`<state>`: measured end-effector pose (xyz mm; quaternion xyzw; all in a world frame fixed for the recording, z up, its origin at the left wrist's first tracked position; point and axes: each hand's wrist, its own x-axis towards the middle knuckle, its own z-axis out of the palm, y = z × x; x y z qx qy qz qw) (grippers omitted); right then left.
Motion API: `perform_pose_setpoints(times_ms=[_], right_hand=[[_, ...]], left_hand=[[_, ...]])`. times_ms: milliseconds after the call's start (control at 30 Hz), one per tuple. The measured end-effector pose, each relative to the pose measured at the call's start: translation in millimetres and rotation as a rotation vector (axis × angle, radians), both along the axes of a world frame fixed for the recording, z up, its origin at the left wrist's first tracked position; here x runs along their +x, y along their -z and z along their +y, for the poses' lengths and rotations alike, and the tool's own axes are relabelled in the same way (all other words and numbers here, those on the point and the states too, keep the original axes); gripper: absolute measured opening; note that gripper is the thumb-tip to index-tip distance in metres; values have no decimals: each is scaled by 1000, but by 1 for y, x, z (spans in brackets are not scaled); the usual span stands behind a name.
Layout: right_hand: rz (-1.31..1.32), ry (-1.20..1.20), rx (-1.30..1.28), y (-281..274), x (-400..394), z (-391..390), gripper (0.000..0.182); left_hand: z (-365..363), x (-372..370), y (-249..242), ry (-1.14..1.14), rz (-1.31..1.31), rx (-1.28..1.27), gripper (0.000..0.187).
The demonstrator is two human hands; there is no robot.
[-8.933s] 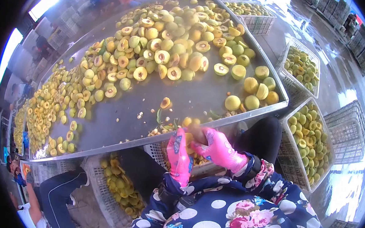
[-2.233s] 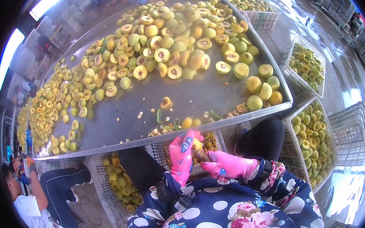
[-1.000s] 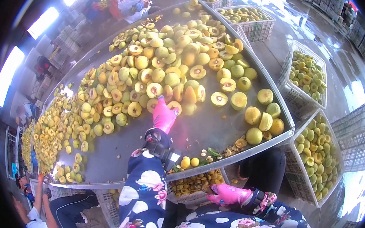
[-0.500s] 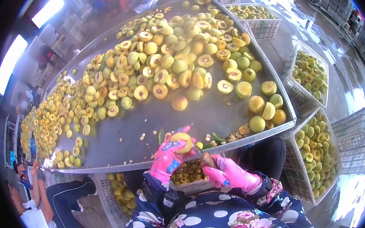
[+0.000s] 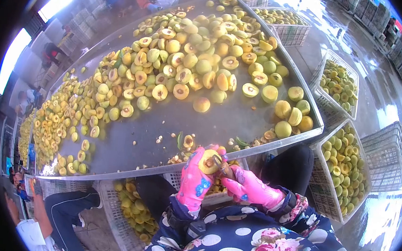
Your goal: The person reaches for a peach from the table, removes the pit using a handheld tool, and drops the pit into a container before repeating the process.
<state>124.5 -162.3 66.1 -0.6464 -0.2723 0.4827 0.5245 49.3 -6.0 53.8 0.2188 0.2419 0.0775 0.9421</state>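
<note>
My left hand (image 5: 194, 183), in a pink patterned glove, holds a halved yellow-green fruit (image 5: 207, 163) with its cut face up, over the table's front edge. Closed around the wooden handle of a small tool (image 5: 226, 169), my right hand (image 5: 254, 189) brings its tip against the cut face of that fruit. Just beyond my hands, another half fruit (image 5: 188, 141) lies on the metal table (image 5: 164, 123) among small pits and scraps. A large heap of halved fruits (image 5: 187, 54) covers the table's far part. Below my hands, a crate of fruit pieces (image 5: 217, 187) is partly hidden.
Crates of fruit stand right of the table, one near (image 5: 342, 168) and one farther off (image 5: 339, 84). A fruit crate (image 5: 134, 209) sits at the lower left. Another person's legs (image 5: 66, 214) and arm are at left; more people are at the back.
The fruit in my left hand now turns its cut face up, and the tool tip has come onto it. A half fruit now lies on the table beyond my hands. The view has shifted slightly.
</note>
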Motion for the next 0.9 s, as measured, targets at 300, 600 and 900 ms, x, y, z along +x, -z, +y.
perform_pose_setpoints(times_ms=[300,600,900], right_hand=[[-289,-7,47,9,-9,4,26],[-335,-244,-32,16,1,-1,31],[538,-287,-41,19,6,-6,28]], left_hand=[[-21,5,-2,-144,52,166,37],[-14,-3,10,71,111,437,32],[-20,-3,27,-10,56,501,31]])
